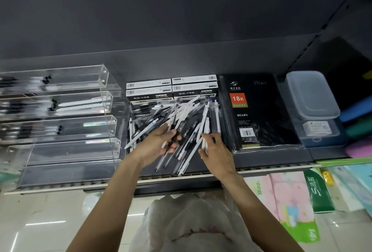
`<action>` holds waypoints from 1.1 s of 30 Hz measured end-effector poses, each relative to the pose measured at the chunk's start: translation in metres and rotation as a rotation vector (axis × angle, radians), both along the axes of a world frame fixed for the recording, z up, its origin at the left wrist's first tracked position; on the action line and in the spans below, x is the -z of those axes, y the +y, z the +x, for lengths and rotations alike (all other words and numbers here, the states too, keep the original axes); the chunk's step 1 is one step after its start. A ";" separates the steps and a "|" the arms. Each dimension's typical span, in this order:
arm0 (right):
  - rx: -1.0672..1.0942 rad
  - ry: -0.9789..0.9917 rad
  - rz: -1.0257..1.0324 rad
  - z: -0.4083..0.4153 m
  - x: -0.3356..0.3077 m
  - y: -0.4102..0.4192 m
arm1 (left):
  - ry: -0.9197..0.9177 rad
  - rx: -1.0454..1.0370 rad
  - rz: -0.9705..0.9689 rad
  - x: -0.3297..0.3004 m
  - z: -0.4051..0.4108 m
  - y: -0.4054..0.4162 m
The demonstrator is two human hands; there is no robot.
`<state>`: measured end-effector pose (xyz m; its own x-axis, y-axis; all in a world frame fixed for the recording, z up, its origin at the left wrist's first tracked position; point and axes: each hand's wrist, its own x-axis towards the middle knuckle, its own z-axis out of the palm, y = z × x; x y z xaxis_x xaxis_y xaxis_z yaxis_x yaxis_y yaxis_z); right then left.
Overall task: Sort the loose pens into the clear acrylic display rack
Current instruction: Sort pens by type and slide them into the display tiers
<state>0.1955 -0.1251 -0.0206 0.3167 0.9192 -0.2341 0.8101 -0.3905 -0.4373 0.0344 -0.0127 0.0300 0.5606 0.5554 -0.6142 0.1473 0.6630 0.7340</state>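
Left hand (159, 143) grips a few dark pens (172, 140) above the loose pen pile (181, 119) on the shelf (261, 164); right hand (216, 151), fingers extended, touches white pens (204, 129); clear acrylic rack (60, 123) stands left of the pile.

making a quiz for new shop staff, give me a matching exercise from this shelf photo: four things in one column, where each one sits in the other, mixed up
Things
1. clear acrylic display rack
2. pile of loose pens
3. black diary
4. pen boxes

Places
A. right of the pen pile, flat on the shelf
B. far left of the shelf
C. behind the pen pile, against the back wall
D. middle of the shelf, under both hands

Pairs: 1-B, 2-D, 3-A, 4-C
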 end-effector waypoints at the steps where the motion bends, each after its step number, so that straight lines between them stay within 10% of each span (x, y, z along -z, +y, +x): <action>1: 0.008 -0.008 0.017 0.000 -0.004 0.001 | -0.050 -0.021 -0.024 0.000 0.000 -0.002; 6: 0.213 0.207 0.377 0.000 -0.025 0.008 | -0.146 -0.097 -0.135 0.008 0.009 -0.013; 11: 0.335 0.762 0.293 0.012 -0.048 0.034 | -0.080 -0.001 -0.021 0.005 0.025 -0.023; 33: 0.046 0.657 0.214 0.054 -0.093 0.070 | -0.165 0.124 0.166 -0.008 0.035 -0.039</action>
